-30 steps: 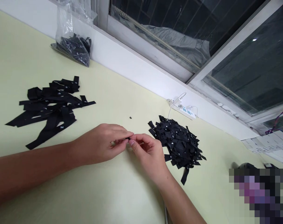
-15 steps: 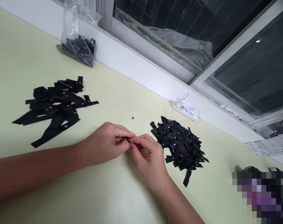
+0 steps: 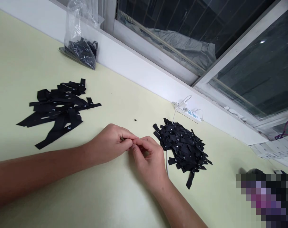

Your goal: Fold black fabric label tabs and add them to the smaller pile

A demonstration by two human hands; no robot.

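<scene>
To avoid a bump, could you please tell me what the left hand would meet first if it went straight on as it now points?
The right hand, whose fingertips appear to touch those of the left hand. Beyond it, roughly in line, lies the black pile, though depth is unclear.

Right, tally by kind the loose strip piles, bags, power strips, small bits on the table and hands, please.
Loose black piles: 2 (spread-out pile, dense pile)
Clear bag: 1
Power strip: 1
Small dark bit: 1
Hands: 2 (left hand, right hand)
Total: 7
Anything between the fingertips: unclear, uncounted.
</scene>
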